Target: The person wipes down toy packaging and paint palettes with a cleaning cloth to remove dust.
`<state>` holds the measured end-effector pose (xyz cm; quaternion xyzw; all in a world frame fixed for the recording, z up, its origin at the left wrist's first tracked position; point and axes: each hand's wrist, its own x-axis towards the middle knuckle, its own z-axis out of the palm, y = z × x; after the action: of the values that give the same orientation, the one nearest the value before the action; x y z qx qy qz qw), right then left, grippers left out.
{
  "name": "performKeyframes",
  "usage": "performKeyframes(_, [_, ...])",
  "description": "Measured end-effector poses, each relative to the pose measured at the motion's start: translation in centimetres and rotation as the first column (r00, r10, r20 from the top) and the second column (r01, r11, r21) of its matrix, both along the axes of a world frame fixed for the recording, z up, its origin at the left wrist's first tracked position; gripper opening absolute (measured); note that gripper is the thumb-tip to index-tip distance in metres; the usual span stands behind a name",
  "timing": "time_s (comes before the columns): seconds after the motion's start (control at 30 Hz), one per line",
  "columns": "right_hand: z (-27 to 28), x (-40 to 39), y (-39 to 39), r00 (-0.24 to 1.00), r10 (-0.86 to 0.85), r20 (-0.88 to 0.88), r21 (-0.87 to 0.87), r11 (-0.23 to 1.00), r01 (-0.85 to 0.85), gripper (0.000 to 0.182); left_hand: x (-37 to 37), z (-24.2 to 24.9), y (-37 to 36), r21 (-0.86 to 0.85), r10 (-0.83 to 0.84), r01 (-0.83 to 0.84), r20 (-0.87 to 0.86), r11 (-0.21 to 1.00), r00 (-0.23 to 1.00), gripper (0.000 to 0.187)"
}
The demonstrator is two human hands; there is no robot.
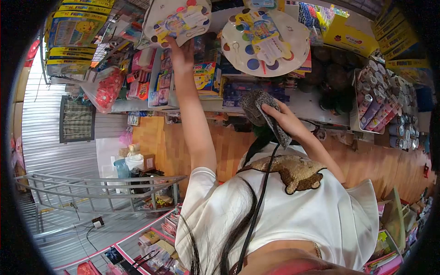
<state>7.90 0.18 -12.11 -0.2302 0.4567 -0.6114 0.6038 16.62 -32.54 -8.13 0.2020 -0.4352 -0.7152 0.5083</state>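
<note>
My left hand [182,54] is stretched out to a white paint palette pack [176,20] hanging among the shelf goods, fingers on its lower edge. My right hand [286,120] is closer to my body and grips a grey speckled cloth [257,104], which hangs over the fingers in front of the shelf edge. A second round paint palette [266,42] with coloured wells hangs just beyond my right hand, apart from it. My white shirt [293,206] fills the lower middle of the view.
Shelves packed with stationery [206,78] run across the top. A rack of tubes and small jars [382,103] stands at the right, yellow boxes [75,27] at top left, a bag of red items [106,87] beside them. A metal frame [91,188] lies lower left. A black cable [259,197] crosses my shirt.
</note>
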Motion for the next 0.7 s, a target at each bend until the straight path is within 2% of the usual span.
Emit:
performKeyframes(0.03, [0.1, 0.2, -0.1, 1.0, 0.008, -0.007, 0.015, 1.0, -0.008, 0.038, 0.4, 0.0, 0.1, -0.044, 0.013, -0.012, 0.004, 0.999, 1.0, 0.072])
performKeyframes(0.13, [0.0, 0.6, -0.3, 0.999, 0.036, -0.035, 0.037, 0.999, -0.034, 0.037, 1.1, 1.5, 2.6, -0.044, 0.198, -0.194, 0.098, 0.98, 0.975, 0.062])
performKeyframes(0.23, [-1.0, 0.9, -0.5, 0.995, 0.055, -0.087, 0.037, 0.998, -0.052, 0.038, 1.2, 2.2, 3.6, -0.027, 0.208, -0.207, 0.058, 0.978, 0.976, 0.054])
performKeyframes(0.33, [-1.7, 0.9, -0.5, 0.994, 0.04, -0.103, 0.041, 0.999, -0.036, 0.038, 0.3, 2.8, 5.0, -0.014, 0.264, -0.264, 0.053, 0.964, 0.963, 0.057])
performKeyframes(0.43, [-0.8, 0.5, -0.5, 0.998, 0.027, -0.051, -0.01, 1.0, -0.028, 0.038, 0.6, 1.1, 3.4, 0.086, 0.117, -0.112, -0.057, 0.99, 0.992, 0.054])
performKeyframes(0.53, [-0.5, 0.1, -0.3, 1.0, 0.016, -0.02, 0.009, 1.0, -0.015, 0.038, -0.1, 0.3, 3.1, 0.121, 0.039, -0.018, -0.17, 0.993, 0.985, 0.061])
performKeyframes(0.57, [-0.6, 0.0, -0.2, 1.0, 0.006, -0.021, 0.015, 1.0, -0.005, 0.037, -0.3, -0.5, 2.6, 0.065, 0.016, -0.005, -0.165, 0.998, 0.986, 0.068])
performKeyframes(0.67, [0.0, -0.3, -0.1, 1.0, -0.012, 0.011, 0.058, 0.998, 0.011, 0.039, -1.1, -1.9, 2.3, 0.006, -0.081, 0.086, -0.267, 0.996, 0.96, 0.071])
performKeyframes(0.7, [0.1, -0.4, 0.0, 0.999, -0.016, 0.028, 0.078, 0.997, 0.014, 0.041, -1.0, -2.4, 2.8, 0.05, -0.041, 0.056, -0.254, 0.997, 0.966, 0.073])
